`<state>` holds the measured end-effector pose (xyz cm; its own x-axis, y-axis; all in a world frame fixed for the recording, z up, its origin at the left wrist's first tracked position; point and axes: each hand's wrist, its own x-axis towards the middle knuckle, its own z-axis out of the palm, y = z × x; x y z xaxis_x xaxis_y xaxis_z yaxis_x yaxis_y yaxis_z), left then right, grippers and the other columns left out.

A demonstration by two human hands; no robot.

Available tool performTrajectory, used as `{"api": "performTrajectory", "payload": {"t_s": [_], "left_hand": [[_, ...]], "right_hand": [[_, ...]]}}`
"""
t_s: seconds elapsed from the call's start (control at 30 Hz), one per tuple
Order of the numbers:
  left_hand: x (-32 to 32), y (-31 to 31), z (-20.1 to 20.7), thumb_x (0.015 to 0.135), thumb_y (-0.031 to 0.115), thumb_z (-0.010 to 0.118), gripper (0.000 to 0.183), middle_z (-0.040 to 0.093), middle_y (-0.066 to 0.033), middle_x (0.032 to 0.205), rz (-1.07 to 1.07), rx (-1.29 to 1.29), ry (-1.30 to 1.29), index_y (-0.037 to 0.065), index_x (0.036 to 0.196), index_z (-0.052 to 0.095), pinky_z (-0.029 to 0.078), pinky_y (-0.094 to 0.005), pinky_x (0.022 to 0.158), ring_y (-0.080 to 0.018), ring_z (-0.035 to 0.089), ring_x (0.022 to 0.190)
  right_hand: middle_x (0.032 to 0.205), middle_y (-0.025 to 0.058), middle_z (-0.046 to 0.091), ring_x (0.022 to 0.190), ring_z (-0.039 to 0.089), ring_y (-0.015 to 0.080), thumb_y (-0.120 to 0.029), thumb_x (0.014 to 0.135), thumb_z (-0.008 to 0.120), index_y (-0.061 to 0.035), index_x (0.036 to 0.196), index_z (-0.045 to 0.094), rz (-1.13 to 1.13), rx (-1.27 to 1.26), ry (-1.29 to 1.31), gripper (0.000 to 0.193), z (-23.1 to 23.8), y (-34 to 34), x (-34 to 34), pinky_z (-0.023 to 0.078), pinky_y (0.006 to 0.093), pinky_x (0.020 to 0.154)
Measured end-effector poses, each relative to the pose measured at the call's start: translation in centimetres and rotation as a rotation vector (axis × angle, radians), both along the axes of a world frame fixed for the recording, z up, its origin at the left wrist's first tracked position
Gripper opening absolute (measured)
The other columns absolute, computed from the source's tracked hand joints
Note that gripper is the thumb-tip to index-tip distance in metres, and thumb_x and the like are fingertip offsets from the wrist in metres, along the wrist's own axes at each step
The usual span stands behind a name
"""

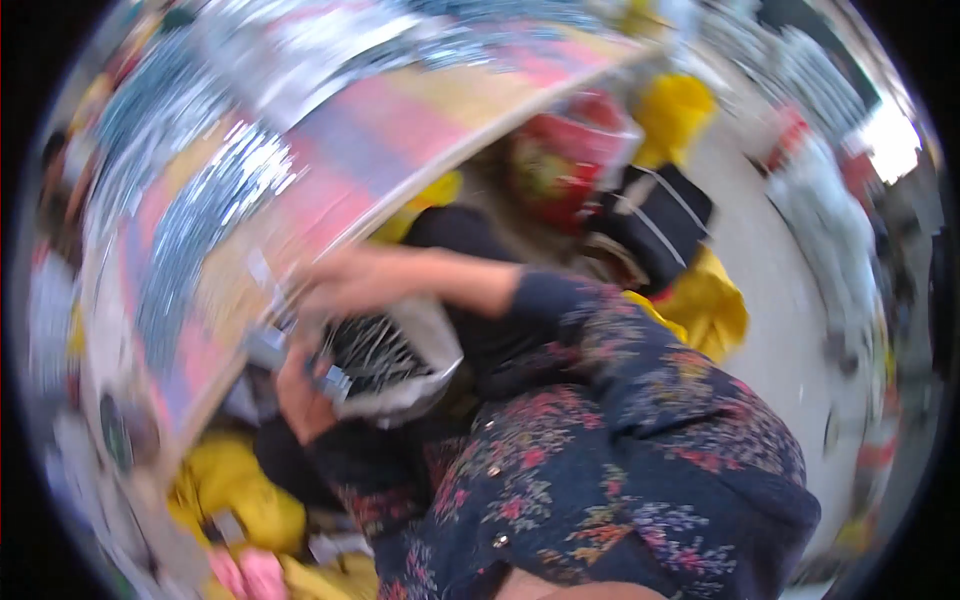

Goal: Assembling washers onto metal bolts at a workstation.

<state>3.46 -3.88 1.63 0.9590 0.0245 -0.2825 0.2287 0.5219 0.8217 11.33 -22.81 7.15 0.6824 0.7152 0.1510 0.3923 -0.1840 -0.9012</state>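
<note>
My right hand (350, 280) reaches across to the table's near edge. Its fingers are smeared by motion, close to small pale strips, and I cannot tell whether they grip them. Below it, my left hand (303, 393) is curled at the table edge, with a small pale grey thing (266, 345) at its fingers; its kind is too blurred to tell. A white bag (438, 345) sits open in front of my body, right beside both hands. Inside it lie many thin dark pieces (372, 350) with light streaks.
A table (350, 140) with a pink, yellow and blue checked cover carries piles of thin shiny grey strips (215, 200). Below its right edge stand a red bag (570, 160) and a black bag (660, 220). Yellow cloth or sacks (240, 490) lie lower left. People are at the far left.
</note>
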Motion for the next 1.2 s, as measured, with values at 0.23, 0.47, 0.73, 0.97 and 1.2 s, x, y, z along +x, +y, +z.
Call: {"api": "performTrajectory", "payload": {"t_s": [0.23,0.47,0.73,0.97,1.2], "left_hand": [[1.6,3.4,-1.5,0.085,0.006,0.066,0.017,0.06,-0.0111,0.081,0.144,-0.241,-0.1,-0.002,0.096,0.056,0.042,-0.0189,0.043,-0.0133,0.056,0.066],[-0.5,3.4,-0.6,0.08,0.004,0.062,0.016,0.063,-0.0106,0.081,0.173,-0.182,-0.13,-0.001,0.094,0.057,0.043,-0.021,0.046,-0.0116,0.054,0.059],[-1.2,3.6,-1.4,0.082,0.008,0.067,0.018,0.063,-0.0092,0.079,0.182,-0.241,-0.077,-0.001,0.095,0.059,0.04,-0.0202,0.045,-0.0091,0.053,0.057],[-1.1,2.8,-0.5,0.083,0.009,0.068,0.02,0.061,-0.0055,0.074,0.225,-0.209,-0.087,0.0,0.097,0.059,0.041,-0.0183,0.045,-0.0084,0.054,0.055],[-0.2,2.0,-0.8,0.083,0.01,0.069,0.019,0.061,-0.0078,0.078,0.168,-0.169,-0.083,0.0,0.095,0.058,0.04,-0.0189,0.045,-0.011,0.056,0.062]], "right_hand": [[0.084,0.0087,0.066,0.063,0.062,0.0132,-0.016,0.089,0.058,0.0023,0.101,0.062,-0.538,0.039,-0.109,0.023,-1.5,-1.8,12.3,0.05,0.0275,0.059],[0.094,0.0177,0.063,0.093,0.058,0.0343,-0.027,0.086,0.061,-0.0121,0.108,0.068,-0.711,-0.325,-0.739,0.027,-6.4,3.3,18.6,0.046,0.0436,0.078],[0.073,0.0195,0.063,0.067,0.062,0.0333,-0.03,0.08,0.066,-0.0029,0.091,0.067,-0.63,-0.218,-0.517,0.029,-7.1,2.3,18.0,0.049,0.0405,0.063],[0.062,-0.0011,0.054,0.049,0.042,0.0075,-0.029,0.093,0.058,-0.0029,0.081,0.066,-1.211,0.542,-0.39,0.03,11.2,-15.1,18.0,0.035,0.0241,0.045],[0.074,0.0029,0.062,0.055,0.051,0.0081,-0.022,0.09,0.061,-0.0011,0.095,0.067,-0.55,0.299,-0.087,0.022,4.1,0.4,7.9,0.042,0.0219,0.052]]}}
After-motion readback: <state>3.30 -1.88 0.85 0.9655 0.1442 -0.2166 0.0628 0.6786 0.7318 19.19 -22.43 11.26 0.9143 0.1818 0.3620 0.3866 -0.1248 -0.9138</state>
